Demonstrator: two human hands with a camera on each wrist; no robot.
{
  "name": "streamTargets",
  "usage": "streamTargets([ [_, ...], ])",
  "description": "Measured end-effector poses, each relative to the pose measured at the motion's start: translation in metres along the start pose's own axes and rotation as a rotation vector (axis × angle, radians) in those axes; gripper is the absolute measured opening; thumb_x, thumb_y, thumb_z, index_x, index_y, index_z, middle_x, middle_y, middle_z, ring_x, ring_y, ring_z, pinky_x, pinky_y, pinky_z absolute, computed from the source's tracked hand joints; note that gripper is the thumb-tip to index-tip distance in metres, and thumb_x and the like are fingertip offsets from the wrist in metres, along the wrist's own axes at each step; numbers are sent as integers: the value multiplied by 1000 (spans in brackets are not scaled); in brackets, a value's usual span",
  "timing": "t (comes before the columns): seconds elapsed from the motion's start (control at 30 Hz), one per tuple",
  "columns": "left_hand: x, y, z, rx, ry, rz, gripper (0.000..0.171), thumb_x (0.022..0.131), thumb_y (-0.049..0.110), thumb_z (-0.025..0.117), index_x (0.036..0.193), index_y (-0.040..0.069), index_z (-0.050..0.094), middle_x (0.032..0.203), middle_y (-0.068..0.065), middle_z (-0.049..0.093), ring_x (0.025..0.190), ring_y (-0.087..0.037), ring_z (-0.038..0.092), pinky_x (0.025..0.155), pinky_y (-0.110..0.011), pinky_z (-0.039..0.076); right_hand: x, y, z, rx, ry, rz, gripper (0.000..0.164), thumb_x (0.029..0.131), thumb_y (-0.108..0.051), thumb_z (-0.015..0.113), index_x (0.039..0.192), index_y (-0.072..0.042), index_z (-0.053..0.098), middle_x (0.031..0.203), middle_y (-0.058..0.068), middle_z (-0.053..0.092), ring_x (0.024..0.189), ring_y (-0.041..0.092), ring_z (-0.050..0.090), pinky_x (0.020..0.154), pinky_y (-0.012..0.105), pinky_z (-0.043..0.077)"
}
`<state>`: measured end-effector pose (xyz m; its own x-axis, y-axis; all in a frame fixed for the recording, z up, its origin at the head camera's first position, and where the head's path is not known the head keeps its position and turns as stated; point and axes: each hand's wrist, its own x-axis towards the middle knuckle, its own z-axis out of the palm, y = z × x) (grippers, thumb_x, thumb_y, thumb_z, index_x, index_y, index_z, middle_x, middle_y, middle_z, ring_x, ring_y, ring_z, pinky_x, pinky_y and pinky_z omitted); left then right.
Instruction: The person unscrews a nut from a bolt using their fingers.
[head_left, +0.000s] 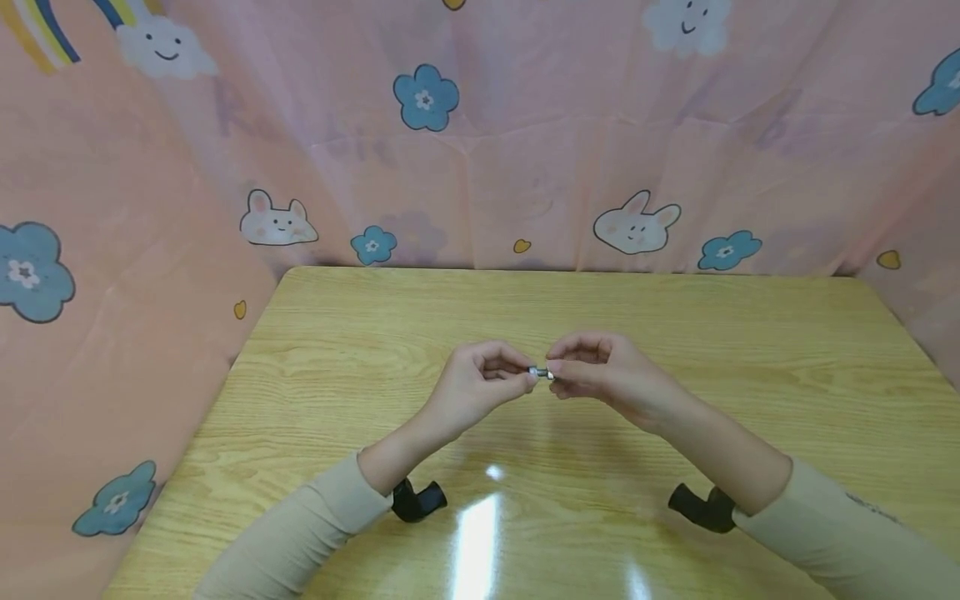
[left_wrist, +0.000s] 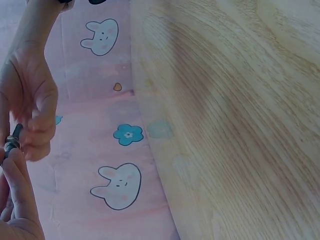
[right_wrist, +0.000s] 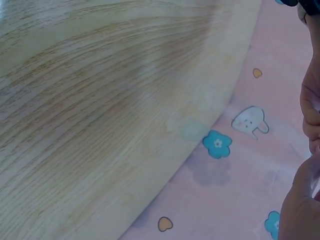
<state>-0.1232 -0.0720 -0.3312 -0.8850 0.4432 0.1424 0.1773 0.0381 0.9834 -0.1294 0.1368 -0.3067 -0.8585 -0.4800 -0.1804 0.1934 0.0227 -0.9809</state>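
Observation:
A small metal bolt point(head_left: 542, 373) is held level between the two hands, raised over the table. My left hand point(head_left: 483, 379) pinches one end between thumb and fingertips. At the other end, the thumb and fingers of my right hand point(head_left: 611, 375) close on a bright bit of metal. In the left wrist view the bolt point(left_wrist: 12, 143) shows a dark shank with ring-like pieces round it, partly covered by the fingers. The right wrist view has my right hand point(right_wrist: 300, 205) at its edge, fingertips meeting the left hand point(right_wrist: 312, 110); the bolt is hidden there.
The wood-grain table point(head_left: 360, 333) spreads beneath both hands, with glare near its front. Behind it and at its sides hangs a pink printed cloth point(head_left: 517, 158). Black wrist mounts point(head_left: 420, 502) stick out by the beige sleeves.

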Motion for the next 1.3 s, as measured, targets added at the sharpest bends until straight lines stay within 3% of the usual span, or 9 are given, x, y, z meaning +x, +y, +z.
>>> streamTargets([
  [0.13,-1,0,-1,4,4,0,13,86,5,65,97,-3,65,91,-13,68,79,-19,66,74,-33,55,0,2,-1,-41,12,-19,17,86,-5,64,102,-7,57,101,7,56,88,16,62,83,31,51],
  [0.4,0,-1,0,2,-1,0,14,86,6,65,97,-3,65,91,-15,68,79,-19,66,74,-33,55,-1,2,-1,4,6,0,7,94,-11,56,97,-6,59,86,5,62,74,14,64,74,30,55],
  [0.57,0,-2,0,-4,-8,-3,13,86,5,65,97,-3,65,91,-14,68,79,-19,66,74,-34,55,0,6,-4,-36,9,-28,15,86,-3,63,99,-11,59,96,6,58,84,15,63,82,30,52],
  [0.67,0,-3,0,-4,-7,-3,14,86,5,65,97,-3,65,91,-15,68,78,-16,65,74,-33,55,0,4,-4,-59,18,-20,16,87,-6,63,102,-9,57,100,7,56,87,16,62,83,32,52],
  [0.9,0,-4,2,0,-7,-7,13,87,5,64,97,-3,65,90,-13,68,79,-16,65,75,-32,55,0,1,-3,-68,18,48,18,93,-15,58,98,1,58,79,5,64,69,14,64,70,30,55],
  [1.13,-1,-5,2,-15,2,-5,12,86,4,64,96,-3,65,89,-13,68,78,-17,65,74,-32,55,-1,3,-4,-89,18,-1,19,86,-7,65,103,-3,57,97,6,60,86,16,63,82,32,52],
  [1.3,-1,-5,2,-11,1,9,14,86,4,65,97,-4,65,89,-13,68,78,-17,65,74,-32,55,1,1,-2,-40,16,31,15,92,-14,59,101,-2,57,86,5,64,76,15,65,76,31,55],
])
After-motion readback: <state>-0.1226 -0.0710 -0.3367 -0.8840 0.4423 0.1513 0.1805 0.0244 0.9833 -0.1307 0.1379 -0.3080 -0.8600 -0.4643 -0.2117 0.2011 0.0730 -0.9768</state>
